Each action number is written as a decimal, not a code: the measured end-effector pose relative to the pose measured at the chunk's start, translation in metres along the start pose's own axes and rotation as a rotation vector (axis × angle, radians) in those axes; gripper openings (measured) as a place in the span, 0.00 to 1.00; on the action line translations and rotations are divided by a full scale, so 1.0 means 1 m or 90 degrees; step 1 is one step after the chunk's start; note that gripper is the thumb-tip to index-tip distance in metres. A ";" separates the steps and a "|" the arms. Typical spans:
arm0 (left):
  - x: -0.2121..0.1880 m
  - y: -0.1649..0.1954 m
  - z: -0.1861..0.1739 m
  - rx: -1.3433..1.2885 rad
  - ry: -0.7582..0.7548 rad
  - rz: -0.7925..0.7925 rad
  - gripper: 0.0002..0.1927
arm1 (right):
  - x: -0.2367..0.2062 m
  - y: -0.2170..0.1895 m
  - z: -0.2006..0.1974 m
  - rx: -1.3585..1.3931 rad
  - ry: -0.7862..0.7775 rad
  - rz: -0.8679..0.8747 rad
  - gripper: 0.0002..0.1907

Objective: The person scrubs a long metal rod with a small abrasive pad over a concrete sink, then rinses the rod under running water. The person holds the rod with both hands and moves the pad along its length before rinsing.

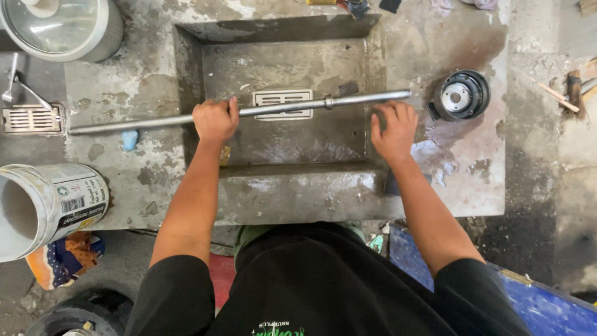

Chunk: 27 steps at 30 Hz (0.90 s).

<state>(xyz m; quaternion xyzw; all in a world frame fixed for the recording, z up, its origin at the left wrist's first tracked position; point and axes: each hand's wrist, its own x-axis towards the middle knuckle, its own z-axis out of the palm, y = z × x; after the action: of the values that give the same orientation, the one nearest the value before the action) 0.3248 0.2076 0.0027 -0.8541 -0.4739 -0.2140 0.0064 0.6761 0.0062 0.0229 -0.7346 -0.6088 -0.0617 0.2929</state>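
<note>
Concrete wash basin (pixel 286 186), stained and wet, with a rectangular drain grate (pixel 283 102) set in its floor. Long metal rod (pixel 249 111): lies across the basin, ends resting on the left and right ledges. Left hand (pixel 215 120): clenched around the rod above the basin's left part. Right hand (pixel 393 129): fingers spread, just below the rod at the basin's right edge; contact with the rod cannot be told. Round black-and-silver pulley part (pixel 461 95): on the right ledge. White bucket (pixel 43 208): lying on its side, lower left.
</note>
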 end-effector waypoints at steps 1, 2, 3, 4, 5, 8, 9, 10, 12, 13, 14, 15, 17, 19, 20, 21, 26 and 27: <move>-0.001 -0.001 0.001 -0.004 0.017 -0.005 0.22 | 0.009 -0.004 0.003 0.000 -0.006 -0.007 0.11; -0.003 -0.001 0.002 -0.009 0.020 -0.008 0.21 | 0.019 -0.006 0.006 0.003 -0.006 -0.008 0.11; -0.005 -0.001 0.003 -0.012 0.024 -0.012 0.21 | 0.028 -0.008 0.008 0.007 -0.006 -0.013 0.11; -0.006 0.001 0.004 -0.018 0.028 -0.015 0.21 | 0.038 -0.008 0.009 0.010 -0.005 -0.015 0.11; -0.007 0.002 0.006 -0.012 0.031 -0.006 0.21 | 0.047 -0.007 0.011 0.007 0.005 -0.034 0.10; -0.008 0.007 0.011 -0.018 0.021 0.017 0.20 | 0.067 -0.003 0.015 0.017 -0.026 -0.052 0.06; -0.007 0.007 0.011 -0.030 0.019 0.027 0.21 | 0.072 -0.002 0.017 0.033 -0.063 -0.037 0.04; -0.006 0.006 0.012 -0.040 0.019 0.038 0.22 | 0.077 -0.002 0.019 0.049 -0.097 -0.022 0.03; -0.004 0.004 0.013 -0.047 0.000 0.031 0.20 | 0.081 -0.002 0.022 0.051 -0.124 -0.019 0.04; -0.003 0.005 0.014 -0.051 -0.013 0.029 0.19 | 0.082 -0.004 0.024 0.051 -0.140 -0.015 0.04; -0.002 0.008 0.016 -0.050 -0.007 0.030 0.16 | 0.082 -0.006 0.025 0.056 -0.158 0.019 0.05; -0.003 0.014 0.019 -0.048 -0.003 0.029 0.13 | 0.081 -0.008 0.026 0.063 -0.178 0.051 0.06; -0.004 0.036 0.025 -0.044 -0.075 0.027 0.12 | 0.076 -0.011 0.029 0.032 -0.170 0.044 0.07; -0.007 0.080 0.036 -0.058 -0.150 0.045 0.13 | 0.070 -0.014 0.028 -0.053 -0.111 -0.017 0.06; -0.005 0.105 0.041 -0.100 -0.207 0.017 0.14 | 0.067 -0.015 0.027 -0.053 -0.099 -0.021 0.07; 0.000 0.131 0.048 -0.129 -0.194 0.047 0.15 | 0.065 -0.015 0.026 -0.054 -0.088 -0.026 0.08; 0.004 0.191 0.057 -0.204 -0.113 0.162 0.24 | 0.055 -0.008 0.024 -0.063 -0.086 -0.038 0.10; 0.005 0.184 0.056 -0.229 -0.107 0.199 0.26 | 0.054 -0.008 0.025 -0.058 -0.090 -0.032 0.10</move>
<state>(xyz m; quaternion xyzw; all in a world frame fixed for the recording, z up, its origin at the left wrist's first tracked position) 0.4967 0.1228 -0.0107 -0.9191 -0.2895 -0.2197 -0.1524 0.6756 0.0658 0.0292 -0.7341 -0.6429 -0.0447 0.2139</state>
